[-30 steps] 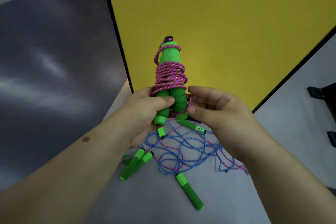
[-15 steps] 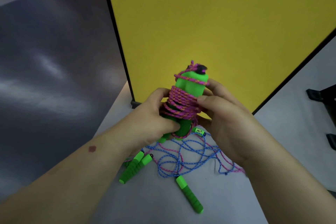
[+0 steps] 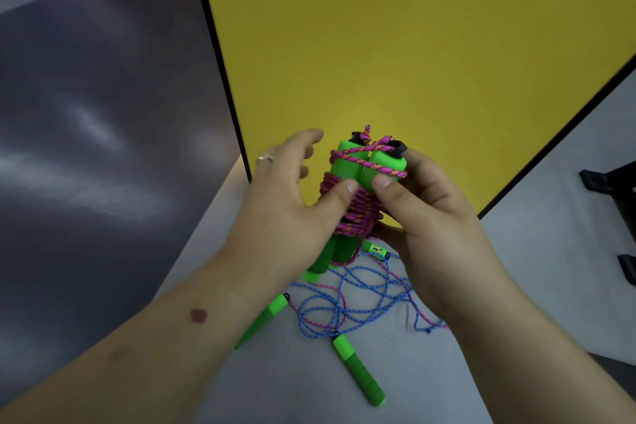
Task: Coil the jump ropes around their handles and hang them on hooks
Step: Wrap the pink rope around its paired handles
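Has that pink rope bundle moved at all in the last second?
Yes. The pink-wrapped handle bundle has shifted right and lower against the yellow board, tilting toward the camera, so both handle tops now show.

Obstacles — yellow panel (image 3: 413,45) upright directly behind both hands, closing off the far side. Loose blue and pink ropes (image 3: 358,299) tangled on the grey table (image 3: 516,286) beneath the hands, with green handles (image 3: 358,372) lying at the near edge of the tangle. Black fixtures (image 3: 612,179) at far right. Free room — bare table right of the tangle, before the fixtures.
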### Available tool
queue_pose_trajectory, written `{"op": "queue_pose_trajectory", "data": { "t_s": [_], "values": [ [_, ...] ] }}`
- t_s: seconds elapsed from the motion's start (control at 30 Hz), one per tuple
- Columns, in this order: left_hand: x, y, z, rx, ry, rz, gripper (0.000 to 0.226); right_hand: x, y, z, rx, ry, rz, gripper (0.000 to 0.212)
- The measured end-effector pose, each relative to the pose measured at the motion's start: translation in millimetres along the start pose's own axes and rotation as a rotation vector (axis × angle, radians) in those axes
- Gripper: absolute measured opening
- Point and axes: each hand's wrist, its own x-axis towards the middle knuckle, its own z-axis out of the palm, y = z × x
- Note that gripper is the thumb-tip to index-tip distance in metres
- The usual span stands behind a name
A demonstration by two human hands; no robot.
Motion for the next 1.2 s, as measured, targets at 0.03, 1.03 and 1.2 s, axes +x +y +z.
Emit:
{"op": "queue_pose_trajectory", "data": {
  "t_s": [0.03,1.03,1.2],
  "values": [
    [-2,5,0,0.097,0.13,0.084,0.046,-1,0,2,-0.022,0.031,-0.031,0.03],
    [9,20,-21,0.218,-0.331,0.047,0.015,5,-16,-18,-0.704,-0.15,0.082,0.01],
    [22,30,-23,0.228,-0.293,0.074,0.013,11,-25,-13,-0.762,-0.07,-0.032,0.013]
  ]
}}
